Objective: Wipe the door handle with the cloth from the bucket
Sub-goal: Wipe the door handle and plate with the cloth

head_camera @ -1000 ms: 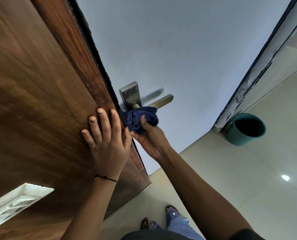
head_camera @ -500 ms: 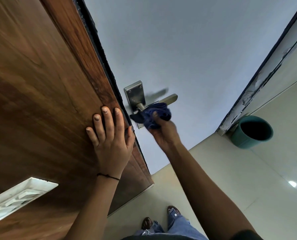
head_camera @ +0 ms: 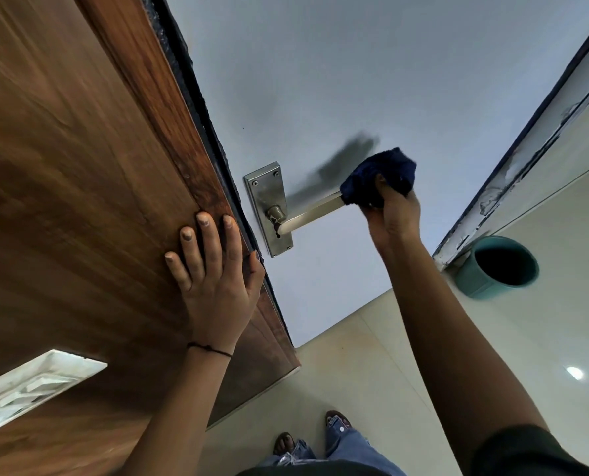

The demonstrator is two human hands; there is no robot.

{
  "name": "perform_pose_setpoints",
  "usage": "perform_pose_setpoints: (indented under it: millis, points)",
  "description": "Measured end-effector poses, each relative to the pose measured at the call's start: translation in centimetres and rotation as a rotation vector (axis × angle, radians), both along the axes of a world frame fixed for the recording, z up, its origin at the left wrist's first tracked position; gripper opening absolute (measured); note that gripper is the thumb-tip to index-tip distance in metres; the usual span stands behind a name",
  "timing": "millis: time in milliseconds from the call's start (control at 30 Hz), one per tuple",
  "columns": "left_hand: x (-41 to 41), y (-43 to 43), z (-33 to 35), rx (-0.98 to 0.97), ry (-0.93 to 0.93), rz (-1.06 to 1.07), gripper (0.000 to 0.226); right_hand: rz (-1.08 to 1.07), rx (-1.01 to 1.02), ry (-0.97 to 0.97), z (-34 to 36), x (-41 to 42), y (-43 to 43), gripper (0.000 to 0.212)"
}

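A metal lever door handle sticks out from its steel backplate on the edge side of a brown wooden door. My right hand grips a dark blue cloth wrapped around the far tip of the lever. The lever's tip is hidden under the cloth. My left hand lies flat on the door face near its edge, fingers spread, holding nothing. A teal bucket stands on the floor at the right, by the door frame.
A pale wall lies behind the handle. A chipped door frame runs along the right. Cream floor tiles lie below, with my feet at the bottom. A white recessed plate sits in the door at the lower left.
My right hand has slid the cloth along the lever from the base near the backplate out to the tip. The left hand has stayed pressed on the door.
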State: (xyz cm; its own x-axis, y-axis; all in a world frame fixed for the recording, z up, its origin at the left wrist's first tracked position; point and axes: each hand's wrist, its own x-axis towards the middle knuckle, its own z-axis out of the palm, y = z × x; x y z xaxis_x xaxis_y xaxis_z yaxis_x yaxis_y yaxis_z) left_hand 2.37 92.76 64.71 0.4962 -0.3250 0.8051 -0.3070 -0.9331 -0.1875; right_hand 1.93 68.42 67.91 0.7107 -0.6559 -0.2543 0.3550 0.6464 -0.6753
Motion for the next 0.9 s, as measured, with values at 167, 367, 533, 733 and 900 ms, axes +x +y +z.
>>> perform_pose_setpoints:
  millis: [167,367,533,733,900]
  points:
    - [0.0,-0.1,-0.1,-0.001,-0.013,-0.001,0.088,-0.057,-0.695,0.028,2.3,-1.3,1.7,0.050]
    - [0.0,0.0,0.0,-0.007,-0.003,-0.017,0.085,0.073,-1.967,0.251,-0.6,-1.8,9.3,0.045]
    - [-0.1,0.1,0.0,-0.011,0.010,-0.021,0.084,0.170,-2.136,0.338,-0.8,-1.4,9.9,0.042]
    - [0.0,0.0,0.0,-0.029,0.006,-0.030,0.085,0.067,-2.035,0.536,-0.2,0.2,5.9,0.028]
    - [0.1,0.0,0.0,-0.026,-0.009,-0.023,0.085,0.241,-1.853,0.594,0.1,0.5,2.2,0.031]
